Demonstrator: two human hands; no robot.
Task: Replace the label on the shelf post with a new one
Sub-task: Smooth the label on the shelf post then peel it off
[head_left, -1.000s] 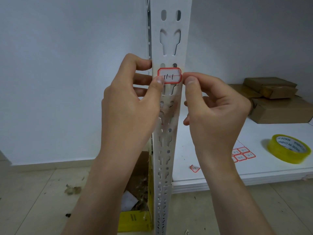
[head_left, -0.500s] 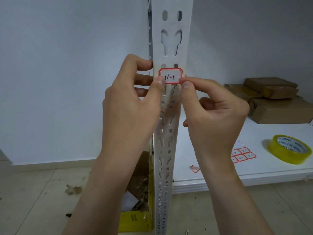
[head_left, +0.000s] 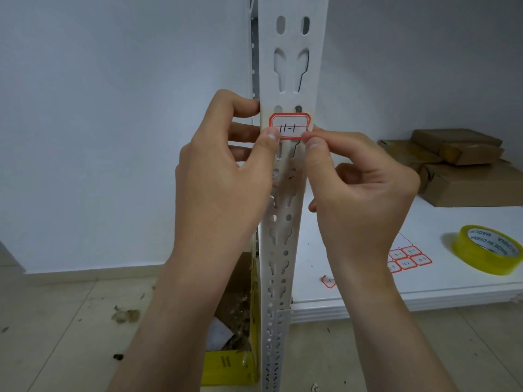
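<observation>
A white, red-bordered label [head_left: 289, 125] marked "11-1" lies flat against the front of the white slotted shelf post [head_left: 288, 46]. My left hand [head_left: 220, 176] wraps around the post from the left, its thumb tip pressed on the label's lower left corner. My right hand [head_left: 359, 190] pinches the label's lower right corner between thumb and forefinger at the post's right edge. Below the label the post face shows scuffed sticker residue.
On the white shelf board [head_left: 424, 290] to the right lie a sheet of red-bordered labels [head_left: 407, 258], one loose label [head_left: 328, 281], a yellow tape roll [head_left: 486, 250] and brown parcels [head_left: 464, 168]. A yellow carton of scraps [head_left: 232, 363] stands on the floor left of the post.
My right thumb and forefinger have slid inward and down from the label's right edge to its lower right corner. The left hand and the label stay in place.
</observation>
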